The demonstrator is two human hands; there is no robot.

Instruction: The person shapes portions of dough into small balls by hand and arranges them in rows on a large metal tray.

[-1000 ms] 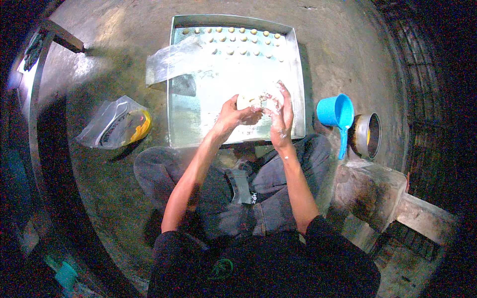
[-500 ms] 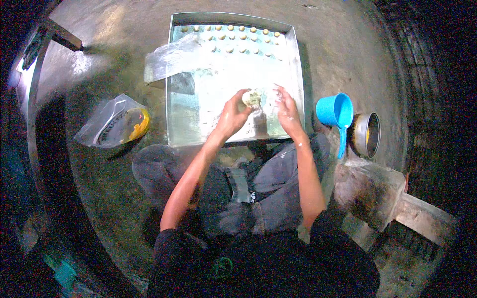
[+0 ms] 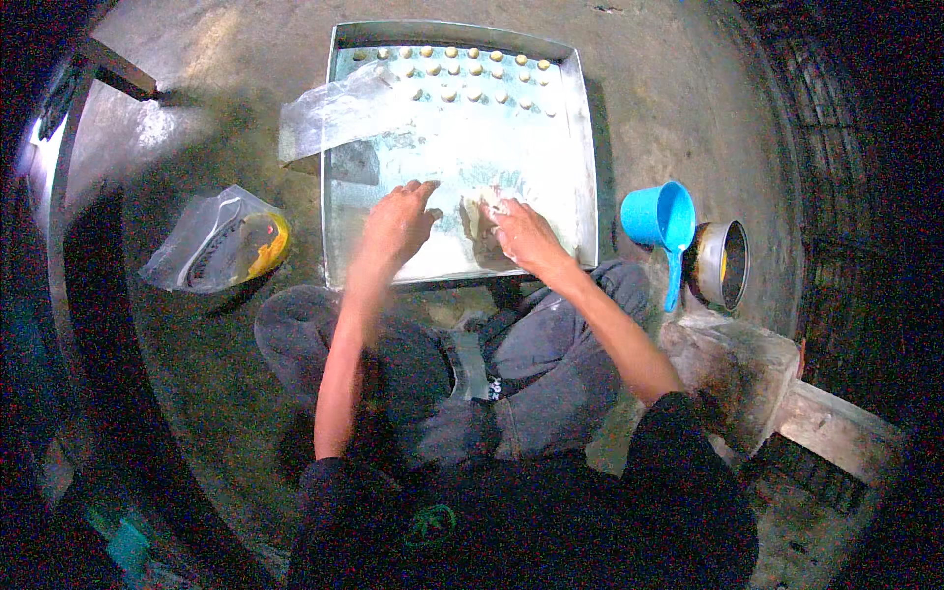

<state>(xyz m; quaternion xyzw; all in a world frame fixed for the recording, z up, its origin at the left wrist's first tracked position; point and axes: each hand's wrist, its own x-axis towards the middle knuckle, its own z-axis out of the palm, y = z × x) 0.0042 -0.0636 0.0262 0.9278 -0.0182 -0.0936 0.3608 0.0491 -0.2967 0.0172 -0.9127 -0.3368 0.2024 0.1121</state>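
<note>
A wide metal tray (image 3: 592, 167) lies in front of my crossed legs, its floor glaring white. Over its left half, my left hand (image 3: 398, 224) is open and holds nothing, thumb and fingers apart. My right hand (image 3: 528, 236) is low over the right half, its bent fingers closed on a pale lump of dough (image 3: 490, 200); glare blurs the lump's outline. White smears mark the right fingers. Small round dough balls (image 3: 474, 70) sit in several rows along the tray's far side. A clear plastic bag (image 3: 339, 113) hangs over the tray's left wall.
On the floor to the left is a plastic bag with yellow contents (image 3: 267, 252). A blue dipper (image 3: 657, 216) and a round metal pan (image 3: 736, 265) stand right of the tray. A worn block (image 3: 733, 369) lies beside my right knee.
My left hand has let go of the dough and moved left. My right hand has moved left and down onto the dough.
</note>
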